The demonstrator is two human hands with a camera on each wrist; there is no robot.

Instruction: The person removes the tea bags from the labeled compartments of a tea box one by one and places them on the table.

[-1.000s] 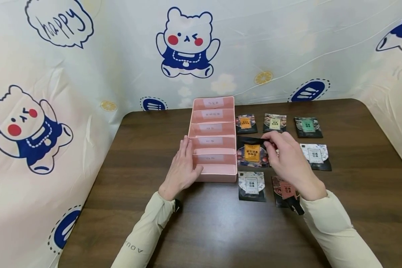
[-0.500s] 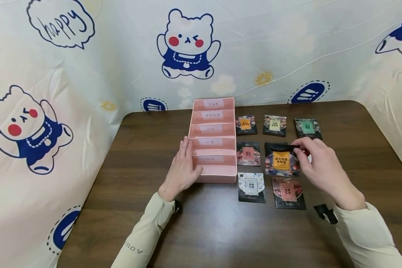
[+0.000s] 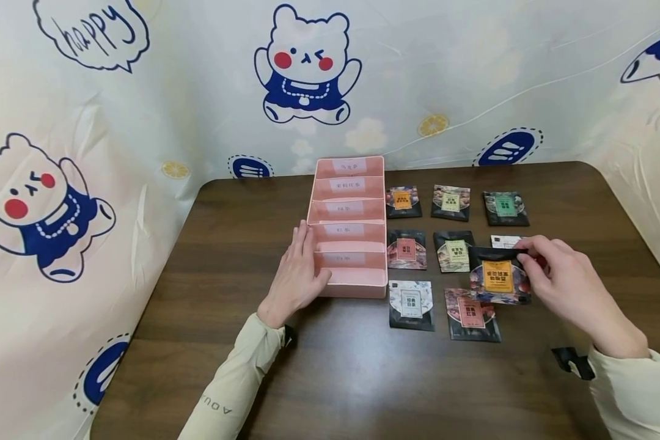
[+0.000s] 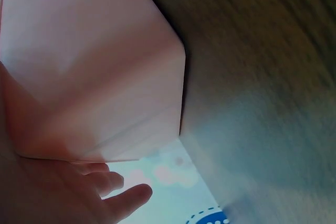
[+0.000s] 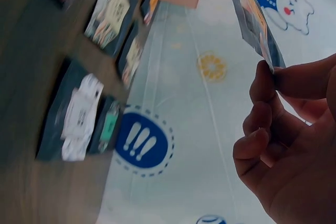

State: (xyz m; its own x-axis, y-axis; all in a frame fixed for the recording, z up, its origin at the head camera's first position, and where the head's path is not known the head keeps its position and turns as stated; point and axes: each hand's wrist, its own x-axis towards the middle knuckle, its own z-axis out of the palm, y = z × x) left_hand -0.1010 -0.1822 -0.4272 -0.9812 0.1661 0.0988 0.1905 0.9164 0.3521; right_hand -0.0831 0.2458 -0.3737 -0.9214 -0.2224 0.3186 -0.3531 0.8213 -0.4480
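My right hand point(image 3: 577, 290) pinches the upper corner of a dark tea sachet with an orange label point(image 3: 497, 276). In the right wrist view that sachet point(image 5: 254, 19) hangs between thumb and fingers, raised over the table. It overlaps a red-labelled sachet point(image 3: 472, 313) and partly covers a white one point(image 3: 506, 241) in the head view. My left hand point(image 3: 293, 278) rests along the left side of a pink divided box point(image 3: 357, 292), fingers straight, thumb by the near corner. In the left wrist view, the fingers point(image 4: 131, 200) reach along the box wall point(image 4: 105, 66).
White labels with Chinese characters mark the box's compartments. Right of it lie several sachets: orange-labelled point(image 3: 403, 201), pale-green point(image 3: 451, 203), green point(image 3: 506, 208), red point(image 3: 406, 249), another pale-green point(image 3: 453, 252) and white point(image 3: 411, 305). A patterned cloth point(image 3: 418, 73) hangs behind the wooden table point(image 3: 341, 379).
My right hand has carried the orange-labelled sachet rightward from beside the box, uncovering the red-labelled and pale-green sachets in the middle row. The left hand stays at the box.
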